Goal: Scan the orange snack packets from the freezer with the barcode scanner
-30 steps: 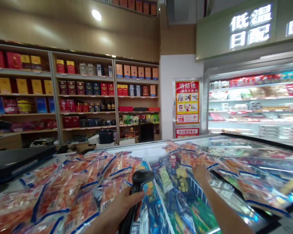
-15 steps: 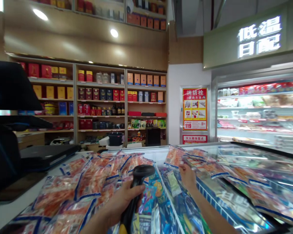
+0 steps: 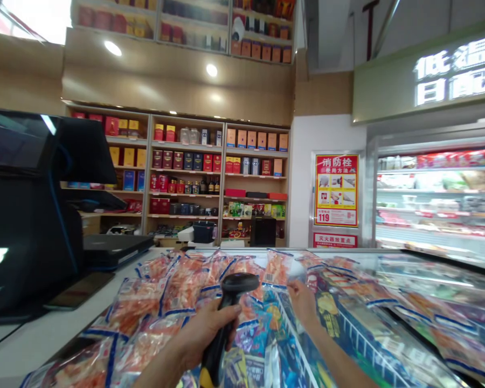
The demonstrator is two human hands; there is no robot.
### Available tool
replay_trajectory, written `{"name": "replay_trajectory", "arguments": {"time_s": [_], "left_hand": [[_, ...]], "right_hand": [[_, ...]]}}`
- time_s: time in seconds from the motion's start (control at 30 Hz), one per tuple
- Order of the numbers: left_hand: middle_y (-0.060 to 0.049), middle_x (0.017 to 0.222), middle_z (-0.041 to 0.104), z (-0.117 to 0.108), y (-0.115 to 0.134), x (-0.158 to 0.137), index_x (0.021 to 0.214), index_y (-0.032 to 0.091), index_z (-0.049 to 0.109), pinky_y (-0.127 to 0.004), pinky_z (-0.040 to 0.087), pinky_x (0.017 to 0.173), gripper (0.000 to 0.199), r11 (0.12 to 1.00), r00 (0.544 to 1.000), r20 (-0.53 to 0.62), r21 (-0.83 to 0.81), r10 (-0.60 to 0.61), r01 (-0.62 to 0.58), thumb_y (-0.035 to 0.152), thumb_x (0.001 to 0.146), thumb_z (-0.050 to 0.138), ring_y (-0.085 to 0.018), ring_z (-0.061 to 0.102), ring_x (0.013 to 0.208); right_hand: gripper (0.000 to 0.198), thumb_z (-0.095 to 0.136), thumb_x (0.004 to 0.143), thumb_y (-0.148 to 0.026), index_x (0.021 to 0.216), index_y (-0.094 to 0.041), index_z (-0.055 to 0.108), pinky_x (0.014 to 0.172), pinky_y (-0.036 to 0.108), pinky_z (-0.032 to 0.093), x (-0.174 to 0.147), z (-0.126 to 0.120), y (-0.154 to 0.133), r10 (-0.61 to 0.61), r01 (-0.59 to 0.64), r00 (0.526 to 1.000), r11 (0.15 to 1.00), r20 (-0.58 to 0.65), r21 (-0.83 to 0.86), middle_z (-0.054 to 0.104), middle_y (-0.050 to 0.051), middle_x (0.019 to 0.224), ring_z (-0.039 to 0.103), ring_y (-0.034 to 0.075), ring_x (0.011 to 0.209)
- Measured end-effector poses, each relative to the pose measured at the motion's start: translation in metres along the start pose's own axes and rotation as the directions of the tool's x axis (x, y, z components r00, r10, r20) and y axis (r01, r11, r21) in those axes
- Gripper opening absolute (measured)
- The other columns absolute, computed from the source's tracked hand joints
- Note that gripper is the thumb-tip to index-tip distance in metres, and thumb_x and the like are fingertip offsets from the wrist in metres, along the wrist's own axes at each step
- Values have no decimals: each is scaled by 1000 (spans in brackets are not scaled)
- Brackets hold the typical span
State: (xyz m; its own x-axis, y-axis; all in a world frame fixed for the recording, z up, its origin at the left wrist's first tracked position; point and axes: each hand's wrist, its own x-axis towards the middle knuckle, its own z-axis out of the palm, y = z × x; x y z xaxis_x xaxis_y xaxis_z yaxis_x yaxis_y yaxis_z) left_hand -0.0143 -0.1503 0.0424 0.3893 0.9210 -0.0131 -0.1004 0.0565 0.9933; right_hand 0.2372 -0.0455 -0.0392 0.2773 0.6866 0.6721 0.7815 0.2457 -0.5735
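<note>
My left hand (image 3: pixel 204 331) is wrapped round the handle of a black barcode scanner (image 3: pixel 220 334), whose head points forward over the freezer top. My right hand (image 3: pixel 303 304) has its fingers pinched at the lower right corner of a clear plastic bag of orange-pink food (image 3: pixel 277 267); a blue band runs along its bottom, and a barcode label shows on it. Many similar blue-edged bags (image 3: pixel 186 280) lie in a spread to the left of the scanner. More such bags (image 3: pixel 359 285) rest to the right of my right hand. Blue and purple packets (image 3: pixel 258 337) show below, beside a white wire divider (image 3: pixel 295 345).
At the left stand a black checkout terminal (image 3: pixel 28 226) and a dark phone-like slab (image 3: pixel 81 291) on a white counter (image 3: pixel 32 345). Shelves with boxed goods (image 3: pixel 186 161) line the back wall. A lit display fridge (image 3: pixel 440 194) is at the right.
The view has swung left, bringing more of the terminal in. My right hand has carried its bag leftward, towards the bags on the left. The left hand still grips the scanner.
</note>
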Motion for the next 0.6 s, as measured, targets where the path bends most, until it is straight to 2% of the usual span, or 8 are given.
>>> {"name": "replay_trajectory", "arguments": {"time_s": [0.17,0.3,0.43,0.6], "left_hand": [[4,50,50,0,-1,1,63,16,45,-19,35,42,23,1000,1000,2,-9,-6,6,35,63,57,-6,44,40],[4,49,50,-5,-2,3,63,16,45,-19,35,41,23,1000,999,-44,9,5,-5,36,63,55,-5,42,38],[5,49,49,-10,-4,2,62,16,43,-19,34,42,23,1000,998,-55,9,-7,8,36,64,55,-5,42,38],[6,47,48,-13,-3,-2,62,17,42,-18,34,41,22,1000,994,-107,1,10,-10,34,66,54,-5,42,39]], "right_hand": [[23,36,69,-27,70,-17,57,64,25,37,-12,-2,7,8,-8,999,1000,44,-1,61,5,71,54,16,67],[23,37,68,-25,71,-18,58,63,24,37,-24,7,9,-22,21,989,1000,148,10,60,3,69,53,15,65],[23,37,68,-20,72,-19,59,65,21,36,-27,21,-4,-98,102,951,995,293,3,61,1,71,53,12,68],[24,37,68,-18,73,-20,61,64,19,34,-15,41,-25,-64,105,916,991,397,-83,63,0,73,55,12,72]]}}
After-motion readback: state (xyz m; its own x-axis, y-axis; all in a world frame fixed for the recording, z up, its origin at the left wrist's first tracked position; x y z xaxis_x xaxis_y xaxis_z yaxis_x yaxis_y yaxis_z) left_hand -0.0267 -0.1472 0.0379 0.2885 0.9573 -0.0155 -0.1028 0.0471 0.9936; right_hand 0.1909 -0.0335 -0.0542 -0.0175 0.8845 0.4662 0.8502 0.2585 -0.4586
